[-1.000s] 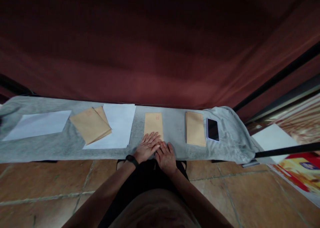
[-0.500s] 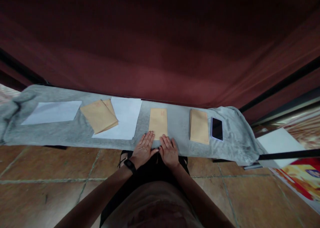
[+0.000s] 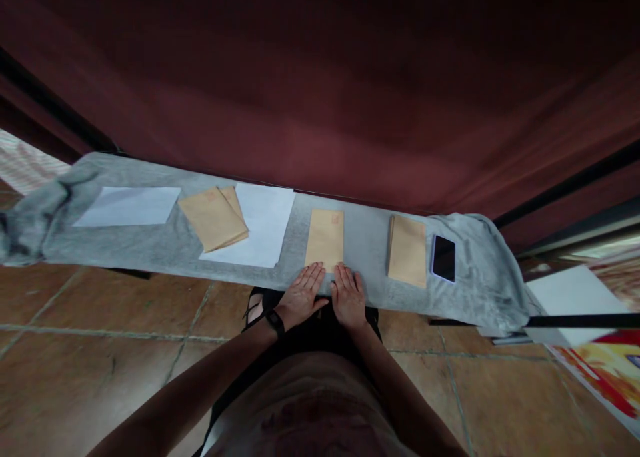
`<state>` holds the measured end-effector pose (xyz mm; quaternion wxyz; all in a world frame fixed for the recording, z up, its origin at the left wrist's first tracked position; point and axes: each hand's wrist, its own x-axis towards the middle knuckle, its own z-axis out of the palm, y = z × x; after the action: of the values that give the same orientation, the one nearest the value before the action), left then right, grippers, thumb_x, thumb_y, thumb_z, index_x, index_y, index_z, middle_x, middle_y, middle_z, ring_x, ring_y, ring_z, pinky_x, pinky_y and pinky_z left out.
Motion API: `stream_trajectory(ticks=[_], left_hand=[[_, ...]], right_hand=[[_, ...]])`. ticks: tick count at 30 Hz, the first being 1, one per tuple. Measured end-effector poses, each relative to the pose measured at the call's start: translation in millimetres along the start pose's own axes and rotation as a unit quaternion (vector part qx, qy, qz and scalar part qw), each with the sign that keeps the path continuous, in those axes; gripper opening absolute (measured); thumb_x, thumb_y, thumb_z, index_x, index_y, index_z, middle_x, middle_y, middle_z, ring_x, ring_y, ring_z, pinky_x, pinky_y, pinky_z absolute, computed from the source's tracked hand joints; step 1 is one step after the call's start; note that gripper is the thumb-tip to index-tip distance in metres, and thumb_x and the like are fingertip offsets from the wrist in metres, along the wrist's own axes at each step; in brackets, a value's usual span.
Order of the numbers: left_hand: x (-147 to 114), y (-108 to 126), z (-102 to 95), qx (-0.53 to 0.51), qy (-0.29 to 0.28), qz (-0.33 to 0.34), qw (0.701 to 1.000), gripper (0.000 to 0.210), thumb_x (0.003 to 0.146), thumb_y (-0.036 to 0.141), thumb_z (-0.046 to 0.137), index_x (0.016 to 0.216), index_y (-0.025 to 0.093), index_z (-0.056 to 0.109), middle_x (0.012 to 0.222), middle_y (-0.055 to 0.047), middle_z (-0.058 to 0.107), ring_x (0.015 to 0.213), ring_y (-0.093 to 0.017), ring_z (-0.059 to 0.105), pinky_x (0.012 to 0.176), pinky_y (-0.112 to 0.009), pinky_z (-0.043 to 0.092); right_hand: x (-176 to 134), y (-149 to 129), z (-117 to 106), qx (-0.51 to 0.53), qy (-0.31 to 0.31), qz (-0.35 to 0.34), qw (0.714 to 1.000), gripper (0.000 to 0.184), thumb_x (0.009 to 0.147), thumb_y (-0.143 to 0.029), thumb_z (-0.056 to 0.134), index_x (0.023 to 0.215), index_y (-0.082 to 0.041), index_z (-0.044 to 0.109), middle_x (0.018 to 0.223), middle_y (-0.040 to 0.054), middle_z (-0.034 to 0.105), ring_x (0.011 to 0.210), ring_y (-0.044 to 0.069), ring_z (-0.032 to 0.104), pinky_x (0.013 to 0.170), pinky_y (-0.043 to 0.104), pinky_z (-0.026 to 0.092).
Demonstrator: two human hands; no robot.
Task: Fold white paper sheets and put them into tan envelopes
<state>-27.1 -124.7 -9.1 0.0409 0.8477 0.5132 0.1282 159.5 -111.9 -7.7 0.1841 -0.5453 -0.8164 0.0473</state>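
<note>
A brown paper envelope [image 3: 325, 235] with a small red print near its top right corner lies on the grey cloth in front of me. Flat on its near left corner rest the fingertips of my left hand [image 3: 301, 295], which wears a black wristband. My right hand [image 3: 349, 298] lies flat beside it, fingertips on the near right corner. Both hands have their fingers stretched out, and neither grips anything. The envelope's near edge is partly hidden under the fingers.
White paper sheets [image 3: 263, 227] lie to the left, partly under overlapping brown envelopes [image 3: 213, 220]. Farther left is another white sheet [image 3: 131, 207]. On the right sit a stack of brown envelopes [image 3: 407, 251] and a phone [image 3: 444, 258]. A dark red curtain [image 3: 310, 123] hangs behind.
The whole view has shifted and tilted slightly. Both hands remain flat on the envelope's near edge, and nothing has been picked up or let go.
</note>
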Motion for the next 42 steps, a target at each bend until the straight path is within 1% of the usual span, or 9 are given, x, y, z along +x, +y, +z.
stream_trajectory(ticks=[3,6,9,14,19,30,37,40,42], left_hand=[[-0.5,1.3,3.7,0.003,-0.009,-0.005,1.000,0.079,0.095,0.048,0.054,0.157,0.008,0.029,0.166,-0.021,0.024,0.156,-0.030,0.019,0.126,-0.051,0.024],[-1.0,1.3,5.7,0.002,-0.010,-0.004,1.000,0.078,0.094,0.044,0.056,0.157,0.007,0.029,0.166,-0.020,0.026,0.156,-0.030,0.019,0.126,-0.050,0.025],[-1.5,0.2,6.7,-0.005,0.005,-0.005,1.000,0.075,0.094,0.043,0.055,0.156,0.007,0.032,0.164,-0.021,0.029,0.155,-0.030,0.023,0.125,-0.051,0.027],[-0.8,-1.0,7.7,-0.004,0.015,0.001,1.000,0.074,0.096,0.052,0.052,0.154,0.009,0.036,0.161,-0.022,0.035,0.152,-0.031,0.031,0.123,-0.054,0.031],[1.2,1.5,5.2,0.023,0.008,-0.004,1.000,0.077,0.096,0.055,0.051,0.156,0.009,0.034,0.162,-0.020,0.035,0.153,-0.031,0.029,0.124,-0.050,0.029],[9.1,12.4,1.1,0.061,0.000,-0.032,0.998,0.074,0.094,0.059,0.053,0.154,0.019,0.040,0.159,-0.018,0.042,0.148,-0.033,0.038,0.121,-0.050,0.031],[14.5,14.8,0.0,0.070,-0.004,-0.046,0.996,0.070,0.095,0.059,0.050,0.154,0.023,0.040,0.155,-0.017,0.048,0.144,-0.033,0.043,0.119,-0.051,0.032],[15.6,15.4,-0.5,0.070,0.004,-0.050,0.996,0.069,0.095,0.061,0.050,0.153,0.025,0.042,0.153,-0.015,0.050,0.143,-0.032,0.045,0.119,-0.051,0.032],[15.6,15.7,0.4,0.071,0.010,-0.049,0.996,0.066,0.095,0.060,0.050,0.151,0.024,0.046,0.153,-0.015,0.051,0.143,-0.032,0.045,0.119,-0.052,0.032]], right_hand=[[3.9,-2.5,-0.7,0.002,-0.006,0.013,1.000,0.050,0.108,-0.030,0.030,0.151,-0.010,0.047,0.156,0.0140,0.047,0.146,0.027,0.042,0.124,0.050,0.023],[13.4,-6.3,1.3,0.018,-0.035,-0.024,0.999,0.051,0.109,-0.032,0.027,0.150,-0.011,0.048,0.157,0.0116,0.045,0.146,0.024,0.042,0.124,0.046,0.025],[25.9,-6.9,6.9,0.021,-0.050,-0.063,0.997,0.053,0.109,-0.035,0.028,0.154,-0.012,0.043,0.160,0.0111,0.040,0.149,0.022,0.037,0.125,0.043,0.025],[53.4,4.7,16.0,0.005,-0.062,-0.068,0.996,0.055,0.108,-0.040,0.032,0.157,-0.017,0.036,0.163,0.0084,0.034,0.152,0.022,0.032,0.126,0.044,0.021],[87.8,18.6,20.0,-0.001,-0.090,-0.053,0.995,0.056,0.107,-0.041,0.032,0.158,-0.017,0.034,0.165,0.0079,0.029,0.154,0.022,0.028,0.126,0.045,0.019],[141.5,30.2,26.2,-0.013,-0.083,0.002,0.996,0.060,0.107,-0.040,0.033,0.159,-0.011,0.030,0.166,0.0135,0.026,0.154,0.024,0.027,0.126,0.044,0.017],[155.9,28.3,18.1,-0.006,-0.104,0.050,0.993,0.060,0.108,-0.039,0.031,0.160,-0.011,0.027,0.166,0.0143,0.026,0.154,0.024,0.027,0.126,0.044,0.015],[146.1,22.0,13.3,0.007,-0.117,0.067,0.991,0.059,0.108,-0.039,0.027,0.159,-0.009,0.031,0.165,0.0154,0.028,0.154,0.025,0.027,0.126,0.047,0.017],[128.7,14.8,12.1,0.016,-0.112,0.063,0.992,0.059,0.108,-0.040,0.025,0.156,-0.009,0.038,0.163,0.0161,0.031,0.153,0.026,0.028,0.126,0.049,0.018]])
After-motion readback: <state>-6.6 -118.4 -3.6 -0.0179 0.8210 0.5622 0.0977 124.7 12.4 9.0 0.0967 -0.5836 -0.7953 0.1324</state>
